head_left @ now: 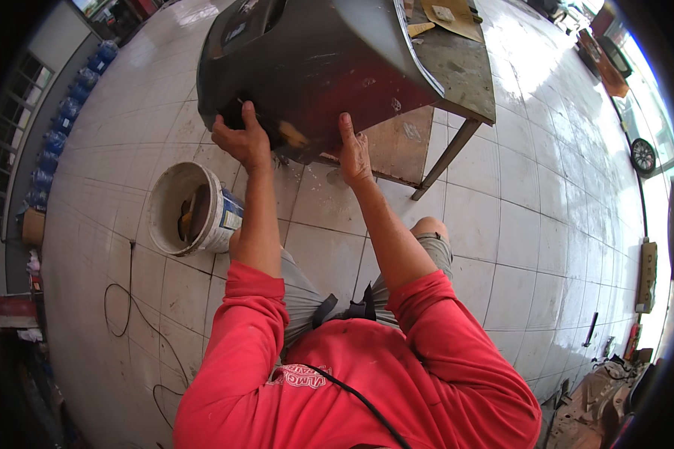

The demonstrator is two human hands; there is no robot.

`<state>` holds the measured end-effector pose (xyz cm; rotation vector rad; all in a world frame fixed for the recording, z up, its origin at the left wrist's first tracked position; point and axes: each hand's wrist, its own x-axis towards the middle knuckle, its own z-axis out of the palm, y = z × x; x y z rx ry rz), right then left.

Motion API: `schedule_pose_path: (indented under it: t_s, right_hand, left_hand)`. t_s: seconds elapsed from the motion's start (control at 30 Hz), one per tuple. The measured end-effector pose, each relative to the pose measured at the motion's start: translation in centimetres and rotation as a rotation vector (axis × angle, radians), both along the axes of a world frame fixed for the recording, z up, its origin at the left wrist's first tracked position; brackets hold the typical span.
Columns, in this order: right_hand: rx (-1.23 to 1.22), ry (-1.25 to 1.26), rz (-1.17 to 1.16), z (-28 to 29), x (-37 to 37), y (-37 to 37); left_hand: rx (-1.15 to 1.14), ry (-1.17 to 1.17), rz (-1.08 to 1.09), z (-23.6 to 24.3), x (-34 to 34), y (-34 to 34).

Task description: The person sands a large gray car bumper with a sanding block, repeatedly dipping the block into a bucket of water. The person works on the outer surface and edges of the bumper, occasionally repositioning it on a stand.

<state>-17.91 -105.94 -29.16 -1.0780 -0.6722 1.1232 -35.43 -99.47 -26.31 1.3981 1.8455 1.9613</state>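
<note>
A car bumper (pixel 299 67), scuffed dark grey with a dull red patch, rests partly over a metal-legged workbench (pixel 457 78) ahead of me. My left hand (pixel 246 141) grips its near lower edge beside a dark opening, thumb up against the face. Farther right, my right hand (pixel 354 156) is closed on the same edge, with its thumb on the outer face and its fingers mostly hidden behind. A yellowish bare patch (pixel 292 135) shows on the bumper between the two hands. The bumper's far side runs out of view at the top.
To my left stands a dirty white bucket (pixel 216 217) with tools inside. A thin black cable (pixel 153 325) curls across the tiled floor. Blue water bottles (pixel 56 142) line the left wall. Brown sheet material (pixel 454 16) lies on the bench. Loose parts (pixel 595 400) are heaped at lower right.
</note>
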Motion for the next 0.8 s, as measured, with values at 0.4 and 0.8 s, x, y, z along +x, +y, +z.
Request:
schedule_pose_path:
  t_s: [0.4, 0.8]
  right_hand:
    - [-0.022, -0.035, 0.041, -2.0, -0.2, 1.6]
    - [-0.026, 0.029, 0.008, -1.3, 0.0, 1.3]
  left_hand:
    - [0.062, 0.240, 0.129, -0.8, 1.8, -2.1]
    - [0.183, 0.718, -0.208, -2.1, 1.9, -8.3]
